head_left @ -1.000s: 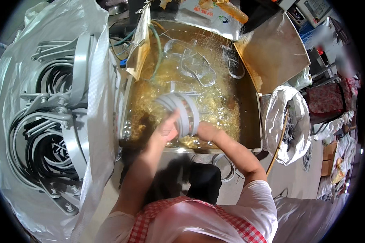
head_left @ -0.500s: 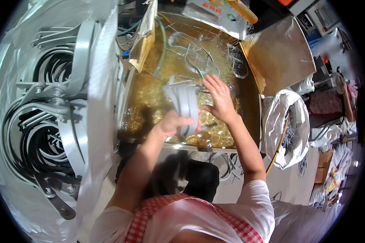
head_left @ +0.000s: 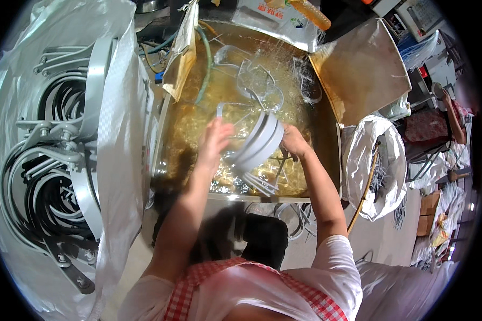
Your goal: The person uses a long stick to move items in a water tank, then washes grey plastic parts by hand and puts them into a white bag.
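Observation:
A stack of grey metal clamp rings (head_left: 260, 142) hangs tilted over a metal tub (head_left: 326, 155) filled with yellowish liquid. My left hand (head_left: 215, 140) grips the stack's left side and my right hand (head_left: 293, 142) holds its right side. Liquid drips from the rings' lower ends. More clamp rings (head_left: 257, 85) lie sunk in the liquid at the far end of the tub.
At my left a big white woven sack (head_left: 118, 139) holds several grey clamp rings (head_left: 53, 160) with bolts. A smaller white bag (head_left: 377, 166) with a stick in it stands at the right. A cardboard flap (head_left: 359, 69) leans off the tub's right corner. Another person (head_left: 455, 115) sits far right.
The stack of rings has come up out of the liquid and tilted. My right hand moved from the liquid onto the stack's right side; my left hand shifted up along its left.

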Demonstrator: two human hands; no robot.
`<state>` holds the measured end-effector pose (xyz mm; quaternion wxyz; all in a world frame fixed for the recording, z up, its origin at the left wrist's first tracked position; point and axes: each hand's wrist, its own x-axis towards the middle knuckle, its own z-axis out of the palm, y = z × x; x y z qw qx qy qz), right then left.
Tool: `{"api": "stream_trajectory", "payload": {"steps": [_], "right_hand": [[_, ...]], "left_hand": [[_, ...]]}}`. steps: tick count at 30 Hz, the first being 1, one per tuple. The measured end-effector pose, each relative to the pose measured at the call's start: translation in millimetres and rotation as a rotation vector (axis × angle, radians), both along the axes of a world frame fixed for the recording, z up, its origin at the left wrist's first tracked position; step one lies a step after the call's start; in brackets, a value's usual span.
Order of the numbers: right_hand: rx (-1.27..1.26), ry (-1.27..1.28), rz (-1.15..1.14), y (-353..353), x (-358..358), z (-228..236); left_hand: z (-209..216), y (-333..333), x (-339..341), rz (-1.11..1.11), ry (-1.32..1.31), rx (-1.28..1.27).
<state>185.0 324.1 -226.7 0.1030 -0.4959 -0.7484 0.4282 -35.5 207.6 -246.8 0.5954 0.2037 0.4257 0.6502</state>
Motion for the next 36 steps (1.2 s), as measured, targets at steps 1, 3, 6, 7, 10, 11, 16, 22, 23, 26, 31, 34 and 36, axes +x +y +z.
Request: {"api": "stream_trajectory", "payload": {"steps": [1, 3, 6, 7, 10, 11, 16, 22, 23, 26, 31, 34, 36], "right_hand": [[0.021, 0.006, -0.061, 3.1, 3.9, -1.0], [0.068, 0.021, -0.178, 13.3, 12.0, -8.1], [0.066, 0.035, -0.274, 11.0, 5.8, -4.8], [0.029, 0.044, -0.278, 6.1, 3.1, -2.6], [-0.064, 0.094, -0.355, -4.2, 1.8, 3.0], [-0.105, 0.113, -0.376, -5.1, 3.2, 3.5], [-0.539, 0.71, -0.043, -21.8, 17.3, 31.8], [-0.848, 1.012, 0.221, -45.6, 15.4, -0.6], [-0.887, 1.081, 0.204, -54.6, 5.7, 3.3], [-1.044, 1.354, 0.132, -73.0, -1.3, -10.0], [0.13, -0.105, 0.329, -78.4, 42.3, -47.5], [0.516, -0.725, 0.117, -63.6, 92.6, -23.2], [0.864, -0.252, -0.258, -62.2, 118.9, 32.3]], "left_hand": [[-2.9, 0.4, 4.8, -0.011, 0.03, -0.02], [-3.8, -2.1, 19.9, -0.026, 0.091, -0.054], [-15.5, -2.7, 41.6, 0.029, 0.242, 0.073], [-20.1, -4.1, 48.1, 0.092, 0.335, 0.089], [-28.4, -3.6, 58.8, 0.176, 0.277, -0.087], [-27.7, -4.5, 60.2, 0.137, 0.252, -0.14], [-28.4, -3.8, 38.8, 0.126, -0.092, -0.347], [-20.6, -3.8, 29.2, 0.166, -0.343, -0.289], [-26.7, -3.0, 26.6, 0.185, -0.379, -0.311], [-28.9, 0.9, 25.7, 0.188, -0.379, -0.24], [-45.6, 7.9, 4.5, 0.299, -0.23, -0.11], [-52.1, 3.5, -14.9, 0.294, -0.318, -0.304], [-60.2, 12.4, -21.3, 0.295, -0.365, -0.314]]}}
